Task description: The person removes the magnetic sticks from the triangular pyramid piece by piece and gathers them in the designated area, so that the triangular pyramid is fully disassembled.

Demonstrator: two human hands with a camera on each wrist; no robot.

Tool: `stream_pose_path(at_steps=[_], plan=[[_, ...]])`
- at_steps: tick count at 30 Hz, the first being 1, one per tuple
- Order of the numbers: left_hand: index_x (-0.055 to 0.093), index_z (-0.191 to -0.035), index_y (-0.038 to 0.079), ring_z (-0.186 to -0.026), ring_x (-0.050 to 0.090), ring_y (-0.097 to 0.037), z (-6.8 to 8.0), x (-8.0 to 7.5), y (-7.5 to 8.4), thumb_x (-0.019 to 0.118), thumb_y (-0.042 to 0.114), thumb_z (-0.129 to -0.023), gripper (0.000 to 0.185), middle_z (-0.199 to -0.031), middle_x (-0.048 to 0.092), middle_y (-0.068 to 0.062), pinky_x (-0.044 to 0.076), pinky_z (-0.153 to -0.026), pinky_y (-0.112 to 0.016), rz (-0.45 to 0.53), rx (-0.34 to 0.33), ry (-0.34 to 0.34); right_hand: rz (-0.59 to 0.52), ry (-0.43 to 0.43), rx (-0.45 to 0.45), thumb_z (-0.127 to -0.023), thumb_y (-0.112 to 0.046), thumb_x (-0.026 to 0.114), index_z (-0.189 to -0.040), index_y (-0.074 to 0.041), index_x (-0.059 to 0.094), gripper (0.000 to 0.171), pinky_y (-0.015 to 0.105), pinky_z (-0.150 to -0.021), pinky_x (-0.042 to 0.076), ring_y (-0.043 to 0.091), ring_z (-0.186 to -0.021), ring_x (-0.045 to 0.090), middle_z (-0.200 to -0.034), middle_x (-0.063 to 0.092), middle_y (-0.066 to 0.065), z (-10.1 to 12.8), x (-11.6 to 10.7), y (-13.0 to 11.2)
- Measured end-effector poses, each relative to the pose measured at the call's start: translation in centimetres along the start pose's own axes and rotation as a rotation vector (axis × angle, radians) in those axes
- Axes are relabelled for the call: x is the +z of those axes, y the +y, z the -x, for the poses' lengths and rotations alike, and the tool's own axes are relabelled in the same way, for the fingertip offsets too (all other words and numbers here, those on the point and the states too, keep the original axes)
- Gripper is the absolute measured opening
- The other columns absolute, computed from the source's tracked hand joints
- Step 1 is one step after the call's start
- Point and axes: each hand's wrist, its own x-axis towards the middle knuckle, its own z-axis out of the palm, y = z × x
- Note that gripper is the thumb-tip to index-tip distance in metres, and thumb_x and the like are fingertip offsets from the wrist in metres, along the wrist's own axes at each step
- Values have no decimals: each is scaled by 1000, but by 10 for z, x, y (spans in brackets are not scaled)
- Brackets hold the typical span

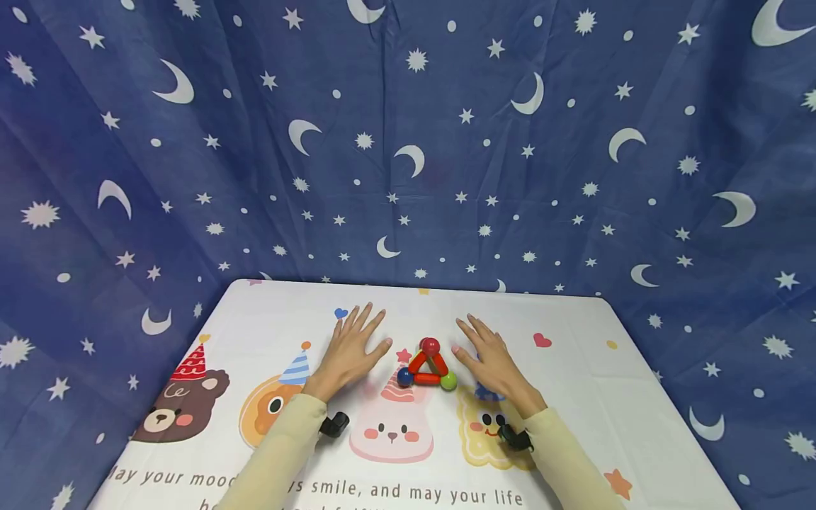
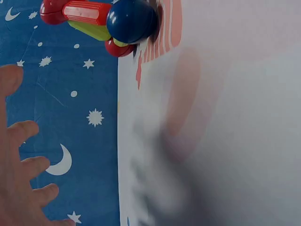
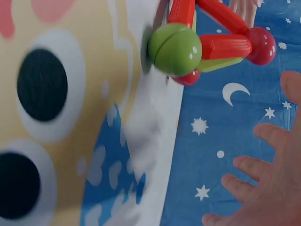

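Observation:
A small pyramid of red rods (image 1: 427, 379) and coloured balls stands on the table between both hands. Its red ball (image 1: 431, 346) is at the top, with a blue ball (image 1: 404, 376) at the near left corner and a green ball (image 1: 449, 381) at the near right. Yellow-green rods (image 2: 89, 30) and another red ball (image 2: 118, 48) show at its back in the left wrist view. My left hand (image 1: 350, 354) is spread to the left of the pyramid, apart from it. To the right, my right hand (image 1: 494, 361) also has its fingers extended and holds nothing.
A white cloth (image 1: 574, 397) printed with cartoon animals and lettering covers the table. Behind and beside it hangs a blue curtain (image 1: 357, 212) with moons and stars. Dark wrist cameras (image 1: 335, 424) sit at the sleeves.

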Motion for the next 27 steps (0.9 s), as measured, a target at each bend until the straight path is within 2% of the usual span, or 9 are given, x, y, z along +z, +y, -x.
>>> stream_pose_path(at_steps=[5,10,14,16,18,22,27], plan=[[35,-153,28,-151,22,-33,2,5,4,48,56,-96,64,-162,28,-5,22,-119,-58,83,6,17,-108,29,-12,-98,-47,53,-150,-20,41,60,63,-114,26,38,-145,33,-158,35,11,6,4,-2],[41,-150,25,-148,31,-31,3,10,11,55,51,-96,62,-159,34,-5,29,-117,-56,242,5,15,-216,37,-11,-97,-45,56,-148,-20,43,58,59,-113,32,35,-142,39,-154,43,9,9,9,-5],[42,-149,24,-146,35,-25,2,15,18,58,47,-95,61,-158,37,-2,30,-118,-50,332,18,-6,-306,44,17,-95,-44,60,-145,-20,47,57,59,-111,34,34,-137,46,-148,49,7,10,10,-10],[43,-148,23,-145,37,-22,1,18,21,59,45,-95,60,-157,39,0,31,-118,-47,374,25,-16,-342,50,27,-95,-41,62,-144,-17,48,56,60,-109,37,33,-134,49,-146,52,7,11,11,-12],[44,-147,20,-143,40,-24,1,21,24,61,39,-95,58,-155,42,-1,35,-115,-47,438,43,-18,-377,58,31,-94,-38,64,-142,-13,50,56,58,-108,38,32,-131,52,-143,55,8,12,12,-13],[46,-145,20,-138,46,-25,-1,25,33,65,31,-94,55,-150,47,-5,44,-108,-45,589,31,-47,-436,68,48,-93,-33,67,-139,-10,53,53,54,-106,43,31,-124,57,-136,60,10,12,14,-15],[50,-142,22,-132,52,-24,-4,31,43,66,33,-94,52,-145,53,-4,47,-105,-44,702,18,-83,-477,49,115,-92,-27,69,-133,-11,58,45,47,-102,49,26,-114,64,-125,66,13,11,16,-19]])
